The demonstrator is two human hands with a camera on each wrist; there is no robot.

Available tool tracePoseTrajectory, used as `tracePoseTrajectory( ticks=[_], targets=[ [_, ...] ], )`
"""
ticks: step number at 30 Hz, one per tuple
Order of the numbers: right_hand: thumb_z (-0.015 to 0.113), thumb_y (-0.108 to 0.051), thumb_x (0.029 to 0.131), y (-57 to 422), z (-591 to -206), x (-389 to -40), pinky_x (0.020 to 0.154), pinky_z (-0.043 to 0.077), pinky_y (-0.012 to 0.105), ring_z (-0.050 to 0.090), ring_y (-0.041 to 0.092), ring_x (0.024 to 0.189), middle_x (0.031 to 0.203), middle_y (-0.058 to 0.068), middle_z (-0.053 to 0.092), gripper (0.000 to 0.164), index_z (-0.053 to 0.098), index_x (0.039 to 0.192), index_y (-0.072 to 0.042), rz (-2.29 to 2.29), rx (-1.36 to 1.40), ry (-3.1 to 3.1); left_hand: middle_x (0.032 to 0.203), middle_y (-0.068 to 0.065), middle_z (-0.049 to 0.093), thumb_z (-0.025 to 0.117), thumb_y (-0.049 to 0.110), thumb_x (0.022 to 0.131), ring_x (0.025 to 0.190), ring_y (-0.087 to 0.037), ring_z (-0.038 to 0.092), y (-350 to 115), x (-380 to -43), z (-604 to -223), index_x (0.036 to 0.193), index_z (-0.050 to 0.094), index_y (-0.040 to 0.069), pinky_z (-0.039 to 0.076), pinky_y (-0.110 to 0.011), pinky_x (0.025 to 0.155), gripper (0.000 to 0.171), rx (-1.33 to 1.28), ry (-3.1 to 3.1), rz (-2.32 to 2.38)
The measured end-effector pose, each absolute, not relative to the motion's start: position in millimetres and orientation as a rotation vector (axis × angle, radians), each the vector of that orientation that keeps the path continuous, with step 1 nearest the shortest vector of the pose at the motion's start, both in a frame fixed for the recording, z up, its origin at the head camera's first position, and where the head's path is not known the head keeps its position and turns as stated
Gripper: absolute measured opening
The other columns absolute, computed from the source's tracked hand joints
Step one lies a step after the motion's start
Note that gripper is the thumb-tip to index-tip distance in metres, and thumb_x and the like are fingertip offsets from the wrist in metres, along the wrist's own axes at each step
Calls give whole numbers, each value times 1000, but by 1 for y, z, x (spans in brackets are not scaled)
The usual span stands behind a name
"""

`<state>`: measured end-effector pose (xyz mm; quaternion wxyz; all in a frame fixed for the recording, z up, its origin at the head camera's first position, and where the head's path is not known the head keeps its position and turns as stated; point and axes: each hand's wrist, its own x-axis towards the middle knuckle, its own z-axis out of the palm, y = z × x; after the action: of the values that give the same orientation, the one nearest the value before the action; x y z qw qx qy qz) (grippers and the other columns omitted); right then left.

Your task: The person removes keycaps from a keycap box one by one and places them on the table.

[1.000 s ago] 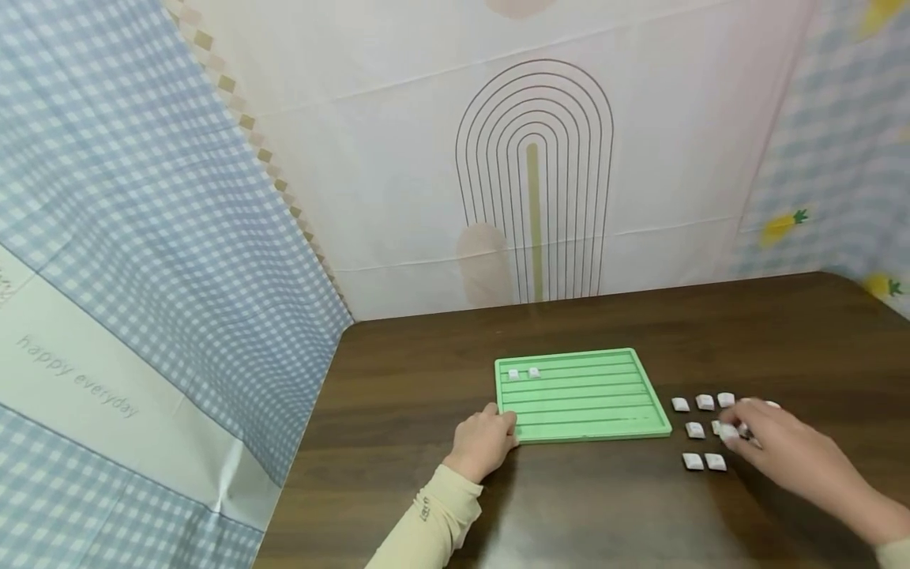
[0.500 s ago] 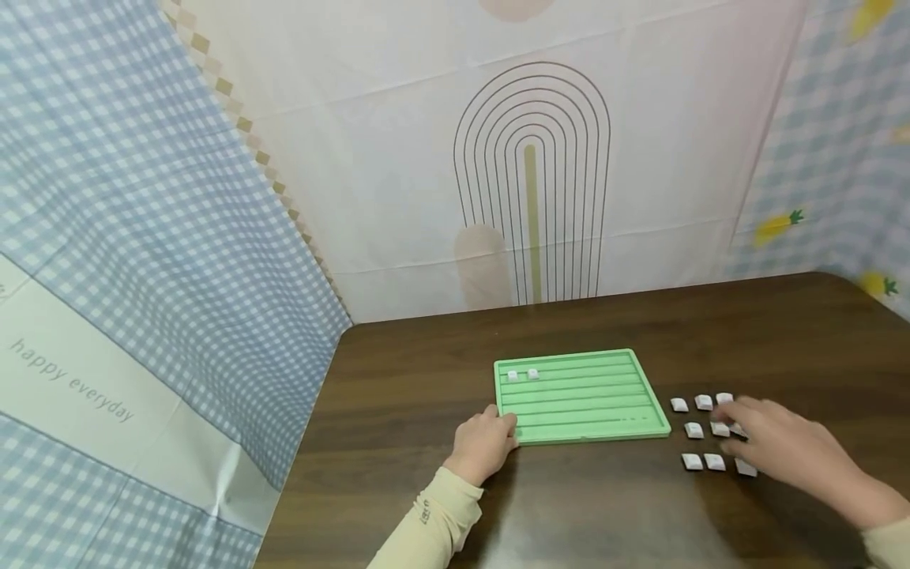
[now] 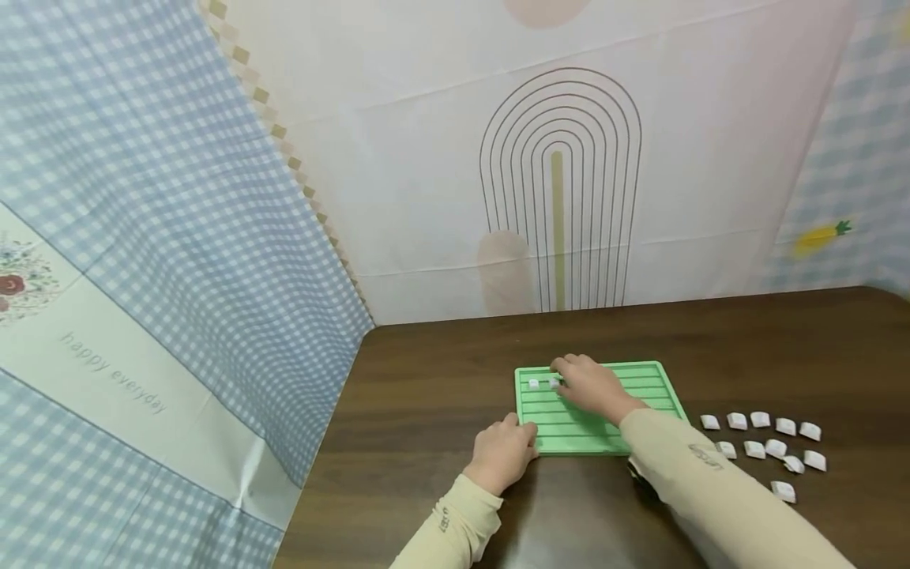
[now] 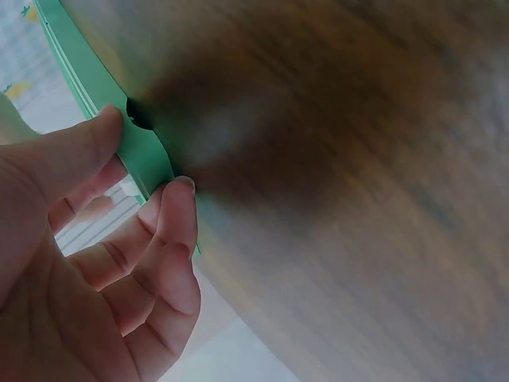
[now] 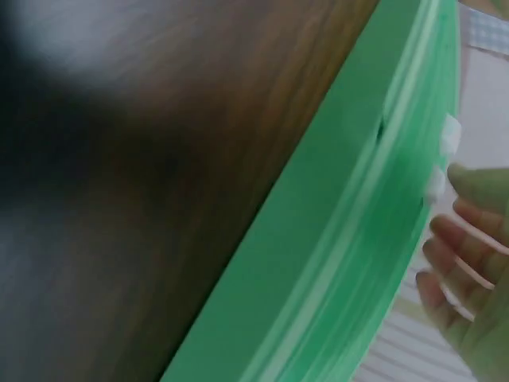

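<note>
A green ridged tray (image 3: 576, 435) lies on the table. Two white keycaps show in its upper left, an outer keycap (image 3: 533, 384) and a second keycap (image 3: 554, 383). My left hand (image 3: 503, 452) grips the tray's lower left corner, with the thumb on one side of the rim (image 4: 147, 163) and fingers on the other. Over the upper part of the tray, my right hand (image 3: 590, 387) has its thumb and fingertips close beside the second keycap. In the right wrist view the fingers (image 5: 453, 239) look spread; whether they pinch a keycap is unclear.
Several loose white keycaps (image 3: 754, 449) lie in rough rows on the brown table (image 3: 426, 356), right of the tray. My right sleeve (image 3: 711, 466) crosses the tray's lower right corner and may cover more keycaps. A patterned cloth (image 3: 412, 158) hangs behind the table.
My right hand has moved left from the loose keycaps to the upper left of the tray. The left hand stays at the tray's corner. The head view has shifted slightly.
</note>
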<state>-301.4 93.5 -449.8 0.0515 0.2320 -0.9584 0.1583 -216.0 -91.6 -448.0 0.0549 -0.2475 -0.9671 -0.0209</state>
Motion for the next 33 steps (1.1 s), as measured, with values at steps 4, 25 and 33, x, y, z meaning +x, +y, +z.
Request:
tracePoseTrajectory(
  ticks=[4,25,33],
  targets=[
    [61,-15,85,90,-456,-306,65,54,45,59,32,91,102,16,65,23,62,106,-4,398,616,-2939,73,-1,52,66,30,82,53,-13,47,-84,-216,-448,74,54,17,34,-23,41,19,-766,-2933,-81],
    [63,-14,84,149,-400,-260,66,52,43,60,24,81,91,10,66,13,62,93,-6,560,629,-2800,74,-2,53,67,29,81,53,-16,48,-84,-220,-453,74,55,16,35,-25,40,19,-741,-2902,-103],
    [62,-22,84,260,-405,-198,50,45,39,58,18,70,83,7,67,18,64,96,-8,459,324,-2964,73,-2,53,68,27,80,53,-16,48,-99,-219,-450,74,55,16,38,-26,41,18,-683,-2883,-121]
  ],
)
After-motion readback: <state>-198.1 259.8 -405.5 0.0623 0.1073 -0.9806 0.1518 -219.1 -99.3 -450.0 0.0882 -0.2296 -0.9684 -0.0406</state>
